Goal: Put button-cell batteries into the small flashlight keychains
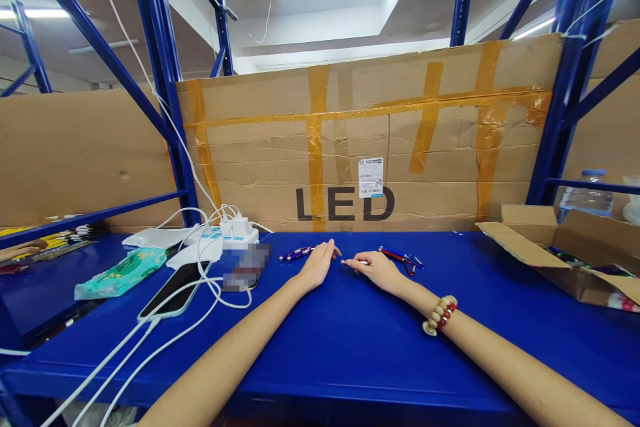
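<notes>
My right hand (377,269) rests on the blue table, its fingers pinched on a slim pen part (356,262) with a silvery piece showing. The rest of that part is hidden by my fingers. Close by on the left, my left hand (319,267) lies on its edge, fingers loosely stretched forward; nothing shows in it. Purple pens (297,253) lie just left of that hand. Beyond my right hand are a red pen (394,254) and several small pen pieces (411,268), red and silvery.
At left, a phone (175,290), white cables, a power strip (243,237) and a green packet (123,272) crowd the table. An open cardboard box (530,240) stands at right. A large cardboard panel (260,167) closes the back. Another person's hand (23,250) is far left.
</notes>
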